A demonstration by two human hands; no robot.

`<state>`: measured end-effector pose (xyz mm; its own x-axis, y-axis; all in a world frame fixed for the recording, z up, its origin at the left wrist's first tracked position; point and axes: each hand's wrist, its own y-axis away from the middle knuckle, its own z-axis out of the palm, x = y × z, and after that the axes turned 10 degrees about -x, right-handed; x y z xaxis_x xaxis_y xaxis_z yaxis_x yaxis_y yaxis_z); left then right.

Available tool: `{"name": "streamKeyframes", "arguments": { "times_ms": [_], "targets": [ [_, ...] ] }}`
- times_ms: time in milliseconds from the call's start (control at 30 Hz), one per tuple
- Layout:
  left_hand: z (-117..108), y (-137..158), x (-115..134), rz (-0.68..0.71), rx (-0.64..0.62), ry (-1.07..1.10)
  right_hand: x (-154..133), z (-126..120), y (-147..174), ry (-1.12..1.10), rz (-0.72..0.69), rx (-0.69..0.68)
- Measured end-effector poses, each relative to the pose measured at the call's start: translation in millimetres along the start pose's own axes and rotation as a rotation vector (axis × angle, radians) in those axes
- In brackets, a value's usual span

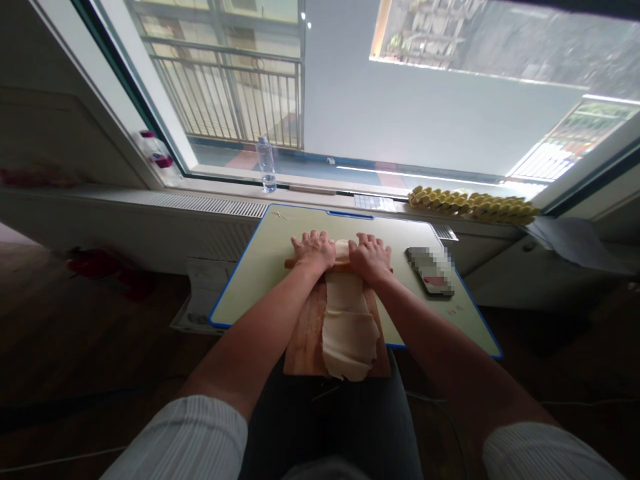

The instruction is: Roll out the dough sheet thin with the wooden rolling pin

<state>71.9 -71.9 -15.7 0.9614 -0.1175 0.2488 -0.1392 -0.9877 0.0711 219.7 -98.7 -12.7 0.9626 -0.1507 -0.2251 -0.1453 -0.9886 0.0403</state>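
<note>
A wooden rolling pin [342, 267] lies crosswise over a long flat sheet of dough [347, 333]. The dough is spread along a wooden board [304, 333], and its near end reaches the board's front edge with a ragged, wrinkled rim. My left hand [314, 249] presses on the left part of the pin, fingers spread and stretched forward. On the right part of the pin lies my right hand [370, 255], palm down, its fingers also apart and pointing away from me. Between the hands, a bit of dough shows beyond the pin.
The board rests on a pale green table [260, 267] with a blue rim, its near end over my lap. A phone [431, 272] lies to the right. Along the windowsill stand a clear bottle [267, 167], a white card [374, 203] and yellow egg trays [473, 205].
</note>
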Motion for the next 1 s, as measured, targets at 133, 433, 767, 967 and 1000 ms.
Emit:
{"name": "streamKeyframes", "arguments": {
  "times_ms": [133,433,767,967,1000],
  "targets": [
    [-1,-12,1,-0.022,0.039,0.022,-2,1,-14,0.018,-0.009,0.033],
    [-3,-38,1,-0.042,0.031,0.005,-2,4,-43,0.017,-0.001,0.040],
    [-2,-33,0,-0.007,-0.028,0.024,-2,0,-34,-0.007,0.020,-0.024],
    [-2,-15,-1,0.013,-0.033,0.012,1,2,-14,-0.022,0.012,-0.022],
    [-1,-12,-1,0.014,-0.026,0.012,1,2,-10,-0.024,0.007,-0.013]
  ]
}}
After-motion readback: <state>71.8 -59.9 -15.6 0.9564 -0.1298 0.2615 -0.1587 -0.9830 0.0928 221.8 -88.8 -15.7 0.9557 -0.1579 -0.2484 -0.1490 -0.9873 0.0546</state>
